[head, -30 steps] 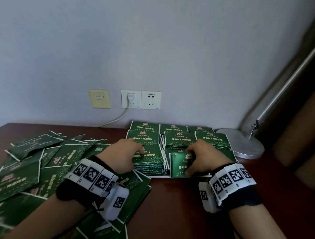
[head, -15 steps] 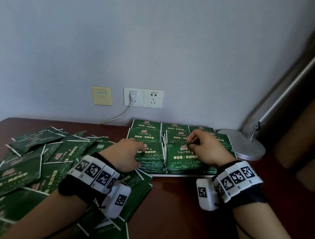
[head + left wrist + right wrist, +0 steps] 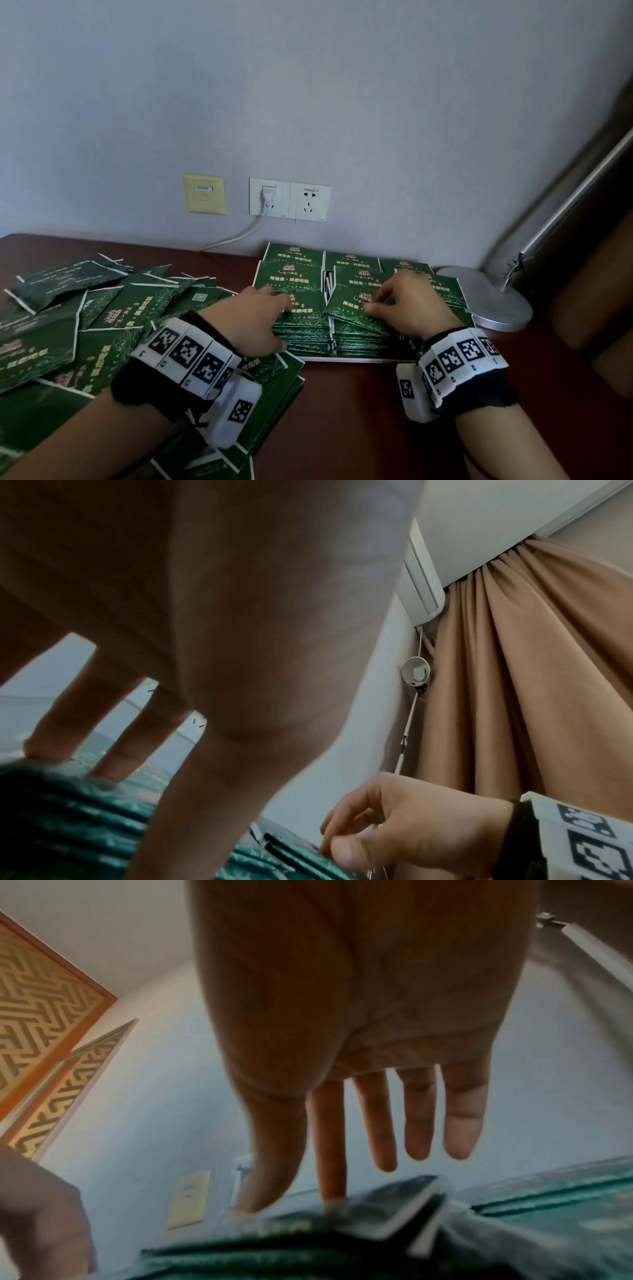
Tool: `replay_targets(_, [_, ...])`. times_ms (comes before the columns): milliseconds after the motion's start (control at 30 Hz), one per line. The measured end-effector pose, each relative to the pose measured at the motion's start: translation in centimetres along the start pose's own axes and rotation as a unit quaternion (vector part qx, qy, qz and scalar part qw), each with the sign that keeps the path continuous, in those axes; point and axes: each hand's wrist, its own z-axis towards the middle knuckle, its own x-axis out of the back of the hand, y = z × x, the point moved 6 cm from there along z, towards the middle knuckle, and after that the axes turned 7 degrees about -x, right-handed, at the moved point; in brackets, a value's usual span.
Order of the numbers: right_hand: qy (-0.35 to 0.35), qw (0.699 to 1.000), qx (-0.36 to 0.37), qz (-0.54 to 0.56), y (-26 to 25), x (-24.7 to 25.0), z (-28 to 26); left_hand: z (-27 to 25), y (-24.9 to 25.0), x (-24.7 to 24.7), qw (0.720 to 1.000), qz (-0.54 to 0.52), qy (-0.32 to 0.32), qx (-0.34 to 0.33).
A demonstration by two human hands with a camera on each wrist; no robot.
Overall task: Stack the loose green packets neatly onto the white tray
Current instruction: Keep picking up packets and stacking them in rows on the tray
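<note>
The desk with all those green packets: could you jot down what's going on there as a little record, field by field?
left hand: fingers spread, pressing the front-left stack on the white tray
right hand: thumb and forefinger on the top packet of the front-middle stack
top packet: slightly askew
loose packets: scattered heap on the desk, left of the tray
lamp base: round, silver, right of the tray
wall socket: white plug in

Green packets [image 3: 298,310]: flat, dark green with pale scrollwork and printed characters, stacked in neat rows. Top packet [image 3: 352,308] of the near right stack: tilted, askew. White tray [image 3: 356,359]: only its near edge shows beneath the stacks, against the wall. Loose packets [image 3: 102,308]: jumbled, overlapping heap on the counter, left of the tray.
</note>
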Motion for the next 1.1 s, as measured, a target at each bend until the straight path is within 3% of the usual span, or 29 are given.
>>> replay_targets(233, [-0.1,0.993,0.037,-0.059,-2.0,-0.2,-1.7,-0.3,0.2,0.1,1.0,0.008,-0.015,-0.009])
replay_targets(533, [-0.108,0.99,0.06,-0.066,-1.9,-0.5,-1.3,-0.8,0.2,0.5,1.0,-0.016,-0.02,-0.018])
replay_targets(700, [-0.116,0.988,0.072,-0.076,-3.4,0.5,-2.6,-3.1,-1.4,3.6,0.999,-0.045,0.003,-0.011])
replay_targets(867, [-0.108,0.983,0.146,0.003,-7.8,1.9,-5.4,-7.0,-7.4,5.3,0.995,-0.065,0.011,0.072])
replay_targets(967, [-0.167,0.968,0.188,0.004,-10.9,0.4,-8.1,-8.4,-11.4,4.5,0.988,-0.067,-0.022,0.138])
replay_targets(1100, [-0.261,0.933,0.245,-0.038,-14.3,-3.4,-11.0,-9.7,-15.4,4.3,0.981,-0.072,-0.013,0.181])
